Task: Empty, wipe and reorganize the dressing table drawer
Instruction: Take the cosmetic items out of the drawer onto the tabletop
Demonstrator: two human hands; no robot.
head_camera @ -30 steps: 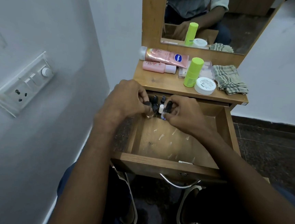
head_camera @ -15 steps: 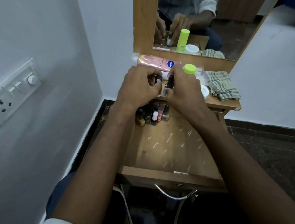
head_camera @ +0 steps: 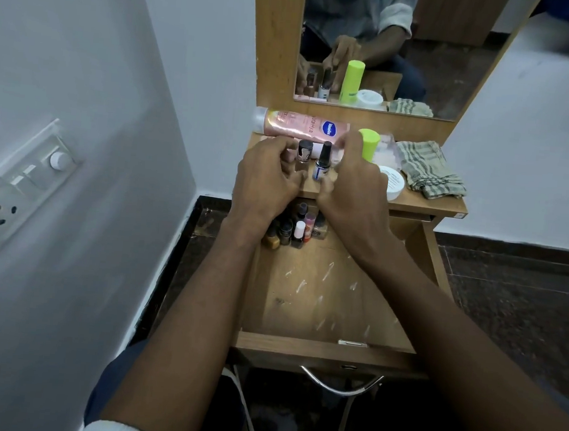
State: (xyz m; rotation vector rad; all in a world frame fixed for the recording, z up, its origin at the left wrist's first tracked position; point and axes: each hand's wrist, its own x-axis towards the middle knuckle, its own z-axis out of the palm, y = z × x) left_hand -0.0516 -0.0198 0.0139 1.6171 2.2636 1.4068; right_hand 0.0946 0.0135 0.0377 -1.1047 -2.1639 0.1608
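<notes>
Hands [head_camera: 269, 179] [head_camera: 354, 190] grip two small bottles [head_camera: 304, 155] [head_camera: 322, 165] (upright) on the tabletop [head_camera: 425, 203].

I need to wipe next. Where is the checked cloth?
The checked cloth lies on the tabletop's right end, beside the white jar, below the mirror.

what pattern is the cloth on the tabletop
Checked, dark stripes on pale fabric; the cloth shows best in the head view.
</notes>
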